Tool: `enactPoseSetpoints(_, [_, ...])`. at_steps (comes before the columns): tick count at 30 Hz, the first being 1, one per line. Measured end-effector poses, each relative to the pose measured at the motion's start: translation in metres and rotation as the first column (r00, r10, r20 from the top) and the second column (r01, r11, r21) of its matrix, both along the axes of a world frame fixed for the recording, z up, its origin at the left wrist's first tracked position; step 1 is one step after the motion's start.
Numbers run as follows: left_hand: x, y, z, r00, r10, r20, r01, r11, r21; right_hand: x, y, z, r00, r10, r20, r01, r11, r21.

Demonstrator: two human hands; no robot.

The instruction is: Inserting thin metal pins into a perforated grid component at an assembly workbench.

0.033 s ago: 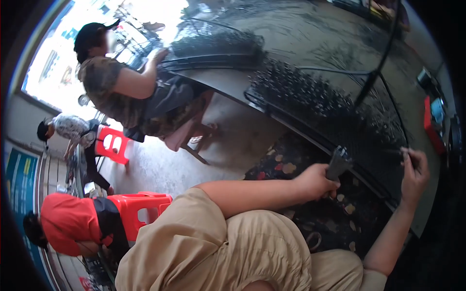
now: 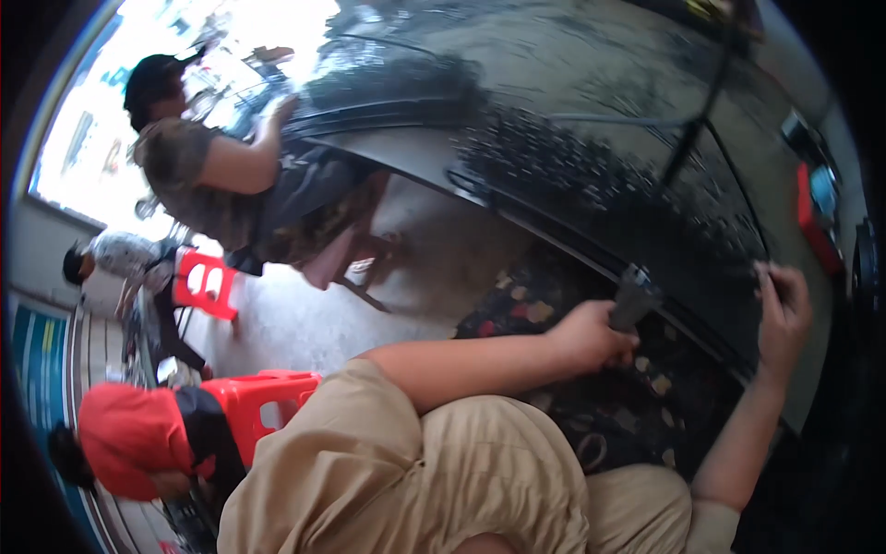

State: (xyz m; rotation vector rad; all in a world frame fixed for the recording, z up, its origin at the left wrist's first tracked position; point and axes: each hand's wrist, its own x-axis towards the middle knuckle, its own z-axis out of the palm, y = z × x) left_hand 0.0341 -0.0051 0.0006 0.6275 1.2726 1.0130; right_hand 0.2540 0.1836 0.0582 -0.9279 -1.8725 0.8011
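Observation:
My left hand is closed around a dark grey hand tool with a shiny metal top; its exact kind I cannot make out. The tool stands upright against the near edge of the black tray. Past that tray's right side, my right hand is raised with thumb and fingertips pinched together. Whatever lies in the pinch is too small and blurred to name. Many small dark pieces with glinting tips stand densely in the tray's far part.
A second black tray lies farther left, where a seated person works. A dark stand rises behind my tray. A red box sits at the right. Red stools and other people are at the left. Patterned dark cloth covers my lap.
The whole picture has shifted slightly left and is more blurred. Both hands keep much the same grip and place by the tray.

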Motion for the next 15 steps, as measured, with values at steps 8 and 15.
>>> enactPoseSetpoints(8, [-0.006, -0.002, 0.002, 0.997, 0.077, 0.028, -0.073, 0.990, -0.122, -0.020, 0.009, 0.006, 0.975, 0.118, -0.190, -0.128, 0.991, -0.042])
enactPoseSetpoints(15, [-0.002, 0.001, -0.002, 0.982, 0.090, 0.165, -0.071, 0.991, -0.117, -0.007, 0.004, -0.004, 0.965, 0.047, -0.260, -0.040, 0.999, 0.034])
